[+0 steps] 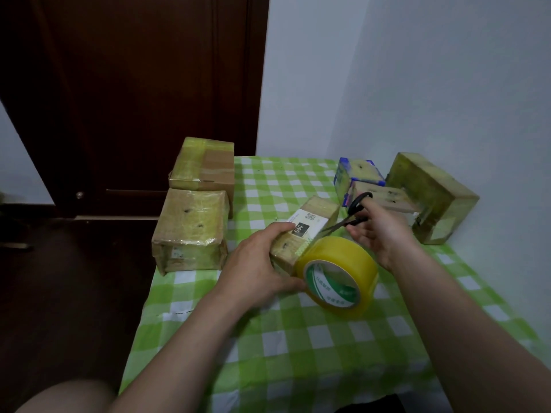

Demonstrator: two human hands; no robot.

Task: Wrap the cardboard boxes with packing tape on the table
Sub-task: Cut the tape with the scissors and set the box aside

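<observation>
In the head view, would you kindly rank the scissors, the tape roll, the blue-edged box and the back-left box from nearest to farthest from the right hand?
1. Scissors: held in the right hand.
2. Tape roll: just beside it, toward the person.
3. Blue-edged box: behind it, toward the wall.
4. Back-left box: across the table, at its far left edge.

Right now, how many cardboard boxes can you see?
6. Left edge: back-left box, front-left box. Middle box, held by the left hand. Back right: blue-edged box, flat box, big box. Others could hide behind these.
</observation>
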